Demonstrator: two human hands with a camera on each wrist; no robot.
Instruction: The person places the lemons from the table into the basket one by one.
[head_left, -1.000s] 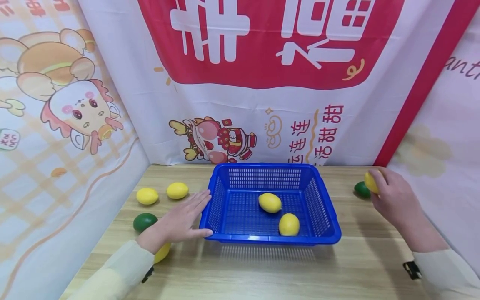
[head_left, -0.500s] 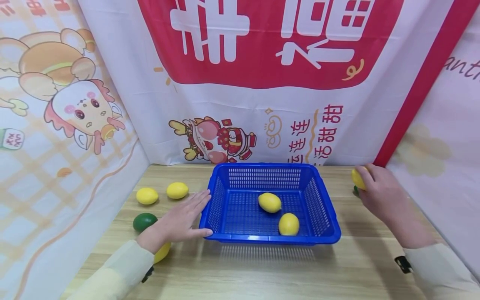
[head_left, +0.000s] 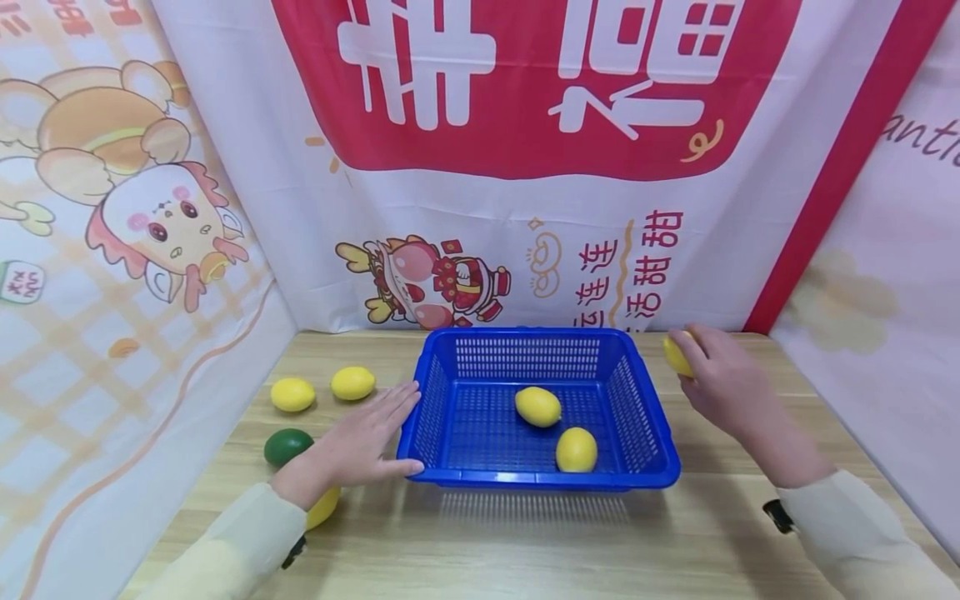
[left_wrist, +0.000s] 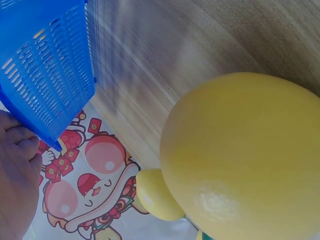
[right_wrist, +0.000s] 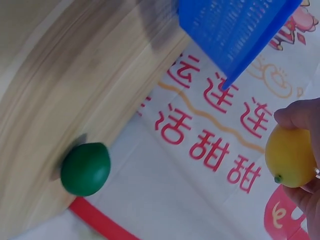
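A blue plastic basket [head_left: 540,479] stands mid-table with two lemons, one near the middle [head_left: 537,407] and one by the front wall [head_left: 577,450]. My left hand [head_left: 360,446] rests on its left rim, fingers straight and thumb apart. Off the basket's right side, my right hand [head_left: 723,379] grips a lemon [head_left: 678,355] between thumb and fingers. The right wrist view shows this lemon [right_wrist: 290,157] held above the table. A green lime-like fruit [right_wrist: 86,169] lies on the table there; in the head view my right hand hides it.
Left of the basket lie two lemons, one outer [head_left: 292,394] and one inner [head_left: 353,383], and a green fruit [head_left: 288,448]. Another lemon [head_left: 324,508] is partly under my left wrist; it looms large in the left wrist view. Printed cloth [head_left: 525,250] walls the table's back and sides.
My right hand has moved left toward the basket, carrying the lemon away from above the green fruit. My left hand stays on the rim.
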